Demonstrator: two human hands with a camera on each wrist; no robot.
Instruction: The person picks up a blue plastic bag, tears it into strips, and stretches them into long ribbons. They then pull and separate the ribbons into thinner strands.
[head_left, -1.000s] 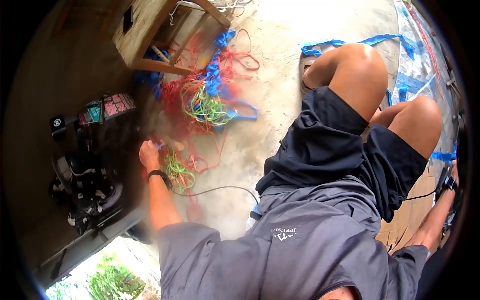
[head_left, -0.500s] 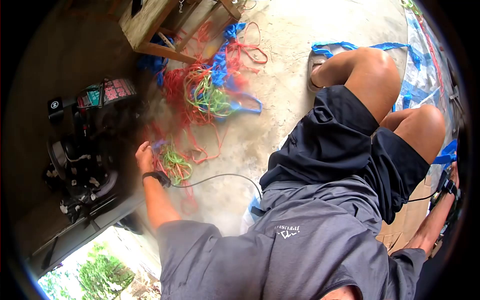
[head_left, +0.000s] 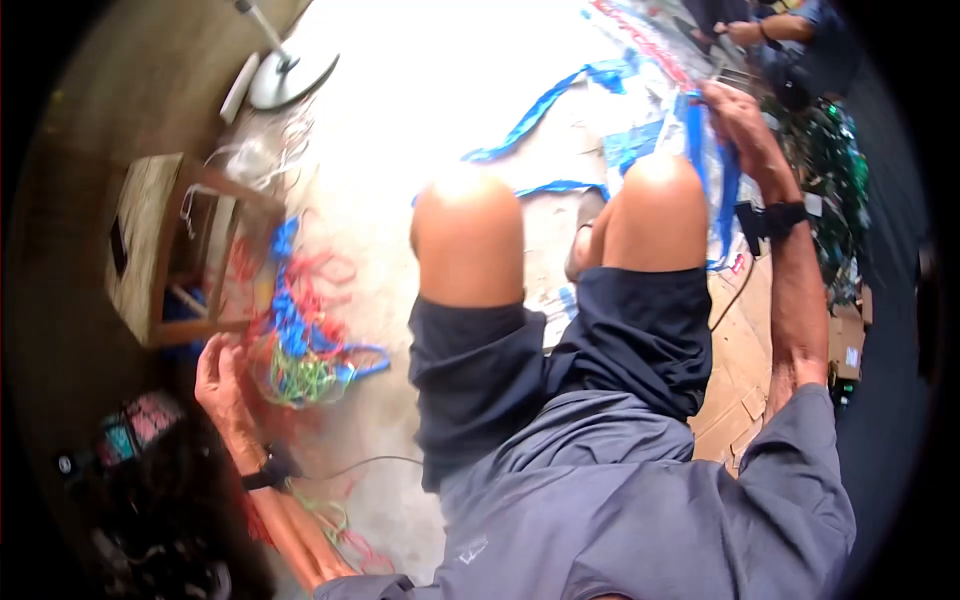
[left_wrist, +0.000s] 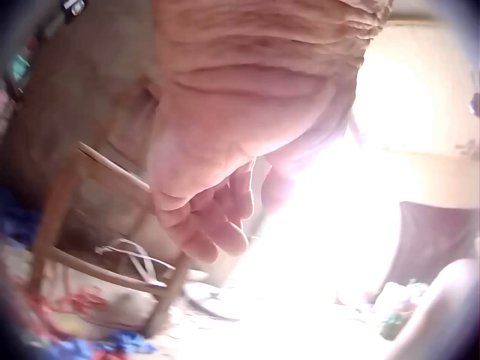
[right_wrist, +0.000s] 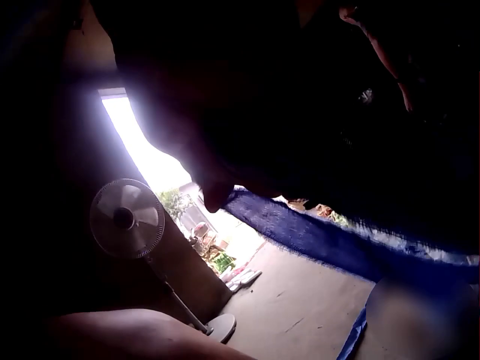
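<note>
My left hand (head_left: 222, 378) hangs with its fingers (left_wrist: 217, 229) loosely curled and holds nothing. It is just left of a tangle of blue, red and green cords (head_left: 300, 355) on the concrete floor. My right hand (head_left: 735, 115) is raised beyond my right knee and grips a blue strip (head_left: 727, 195) that hangs down past the wrist. In the right wrist view the hand is a dark shape with the blue strip (right_wrist: 300, 232) running out from under it. Both knees fill the middle of the head view.
A wooden stool (head_left: 150, 250) stands left of the cords; its legs (left_wrist: 169, 296) show behind my left hand. A standing fan (right_wrist: 127, 217) is at the back, its base (head_left: 290, 75) on the floor. More blue strips (head_left: 540, 110), cardboard (head_left: 740, 370) and another person (head_left: 790, 40) lie ahead and to the right.
My right hand rose from beside my hip to in front of my knee, holding the blue strip. My left hand left the green cords. The head view swung to the right.
</note>
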